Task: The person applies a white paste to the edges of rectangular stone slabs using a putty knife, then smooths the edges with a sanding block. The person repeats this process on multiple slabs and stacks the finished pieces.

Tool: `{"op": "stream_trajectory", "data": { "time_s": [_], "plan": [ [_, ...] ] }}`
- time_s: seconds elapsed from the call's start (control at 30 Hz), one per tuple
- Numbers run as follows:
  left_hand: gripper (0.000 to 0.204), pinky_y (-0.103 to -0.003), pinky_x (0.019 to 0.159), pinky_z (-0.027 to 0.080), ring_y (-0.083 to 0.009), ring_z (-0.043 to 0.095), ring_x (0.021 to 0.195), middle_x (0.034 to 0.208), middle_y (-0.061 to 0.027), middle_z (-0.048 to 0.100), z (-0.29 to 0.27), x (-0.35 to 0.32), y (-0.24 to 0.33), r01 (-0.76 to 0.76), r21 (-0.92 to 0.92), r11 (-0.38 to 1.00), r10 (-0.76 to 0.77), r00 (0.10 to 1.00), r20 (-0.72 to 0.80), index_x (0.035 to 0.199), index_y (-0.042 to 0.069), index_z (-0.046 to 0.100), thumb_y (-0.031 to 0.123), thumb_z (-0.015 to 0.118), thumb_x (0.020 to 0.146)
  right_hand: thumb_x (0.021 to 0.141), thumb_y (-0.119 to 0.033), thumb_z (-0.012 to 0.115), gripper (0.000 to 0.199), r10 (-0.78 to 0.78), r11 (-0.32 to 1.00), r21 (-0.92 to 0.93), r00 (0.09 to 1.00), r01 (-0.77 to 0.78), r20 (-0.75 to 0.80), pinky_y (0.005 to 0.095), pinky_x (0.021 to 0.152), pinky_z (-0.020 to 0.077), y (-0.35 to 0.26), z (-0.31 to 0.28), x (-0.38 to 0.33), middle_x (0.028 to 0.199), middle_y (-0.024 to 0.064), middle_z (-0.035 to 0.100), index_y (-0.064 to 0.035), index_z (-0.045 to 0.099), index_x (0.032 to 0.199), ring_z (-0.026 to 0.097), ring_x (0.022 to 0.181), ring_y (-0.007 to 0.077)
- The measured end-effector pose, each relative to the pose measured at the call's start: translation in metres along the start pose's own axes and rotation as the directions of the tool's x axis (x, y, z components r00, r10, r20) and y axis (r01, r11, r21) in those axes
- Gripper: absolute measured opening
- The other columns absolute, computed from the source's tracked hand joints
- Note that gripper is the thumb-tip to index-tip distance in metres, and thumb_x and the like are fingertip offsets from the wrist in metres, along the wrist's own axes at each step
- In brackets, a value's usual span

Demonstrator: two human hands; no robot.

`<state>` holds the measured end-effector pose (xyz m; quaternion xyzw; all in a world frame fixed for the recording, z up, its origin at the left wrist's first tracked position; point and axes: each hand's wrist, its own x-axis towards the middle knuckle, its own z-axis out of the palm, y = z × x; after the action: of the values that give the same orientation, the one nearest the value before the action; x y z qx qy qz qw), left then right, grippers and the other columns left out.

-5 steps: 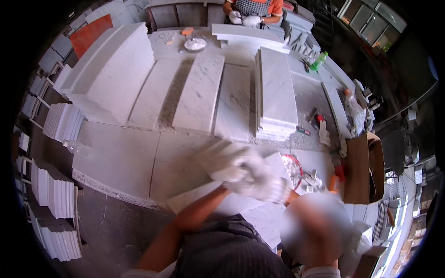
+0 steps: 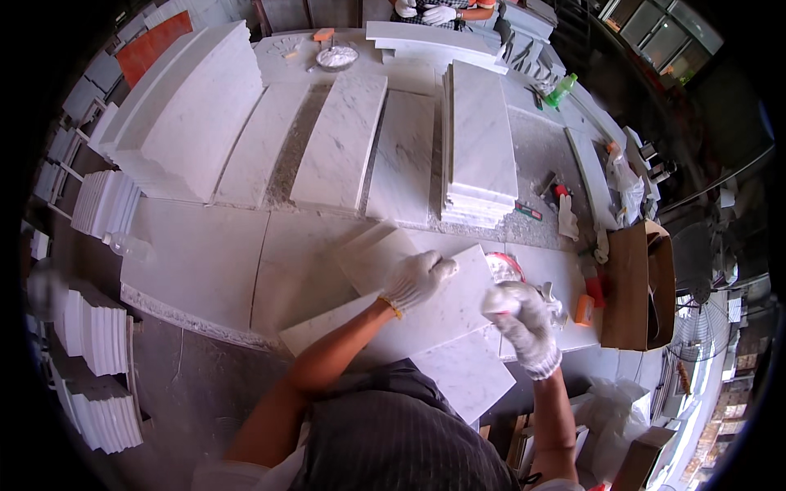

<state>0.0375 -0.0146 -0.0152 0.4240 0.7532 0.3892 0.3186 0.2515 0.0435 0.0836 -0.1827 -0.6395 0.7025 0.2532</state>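
White knit gloves cover both my hands. My left hand [image 2: 422, 281] is curled closed over a grey-veined marble slab [image 2: 467, 286] lying askew at the near edge of the table; whatever its fingers may hold is hidden. To the right, my right hand [image 2: 524, 327] is raised beside the slab with its fingers pinched. A tiny reddish spot shows at its fingertips, too small to name. Just behind that hand sits a red-rimmed bowl [image 2: 506, 266] with white material in it. Another marble piece [image 2: 372, 258] lies behind my left hand, and a further slab [image 2: 463, 372] juts out nearest my apron.
Stacked marble slabs [image 2: 483, 139] stand across the table, with a taller stack [image 2: 184, 114] at left. A cardboard box [image 2: 630, 286] and an orange block [image 2: 584, 310] are at right. A green bottle [image 2: 562, 90] stands farther back. Across the table is a gloved co-worker [image 2: 440, 15].
My hands were together and blurred over the slab; now they are apart. The right hand has moved right, toward the bowl, while the left stays above the slab. The whole view has shifted slightly.
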Motion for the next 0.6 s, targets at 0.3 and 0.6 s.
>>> {"op": "stream_trajectory", "data": {
  "time_s": [0.3, 0.6],
  "plan": [
    [0.047, -0.042, 0.062, 0.045, -0.0309, 0.058, 0.064, 0.071, -0.0197, 0.06, 0.011, 0.008, -0.002, -0.003, 0.084, 0.996, 0.003, 1.0, -0.002, 0.077, 0.003, 0.061, 0.048, 0.06, 0.093, 0.093, -0.023, 0.069, 0.064, 0.086, 0.99, -0.059, 0.888, -0.126, -0.452, 0.0358, 0.109, 0.0386, 0.057, -0.038, -0.048, 0.144, 0.016, 0.051, 0.0018, 0.043, 0.146, 0.047, 0.131, 0.0229],
    [0.047, -0.045, 0.065, 0.047, -0.0375, 0.062, 0.069, 0.076, -0.0199, 0.063, 0.007, 0.006, 0.01, 0.019, 0.122, 0.992, -0.019, 1.0, 0.0, 0.081, 0.006, 0.064, 0.051, 0.058, 0.092, 0.093, -0.021, 0.068, 0.054, 0.097, 0.976, -0.12, 0.859, -0.181, -0.502, 0.0316, 0.097, 0.0474, 0.071, -0.047, -0.004, 0.134, 0.0135, 0.057, 0.0022, 0.052, 0.139, 0.056, 0.117, 0.0192]
  ]
}}
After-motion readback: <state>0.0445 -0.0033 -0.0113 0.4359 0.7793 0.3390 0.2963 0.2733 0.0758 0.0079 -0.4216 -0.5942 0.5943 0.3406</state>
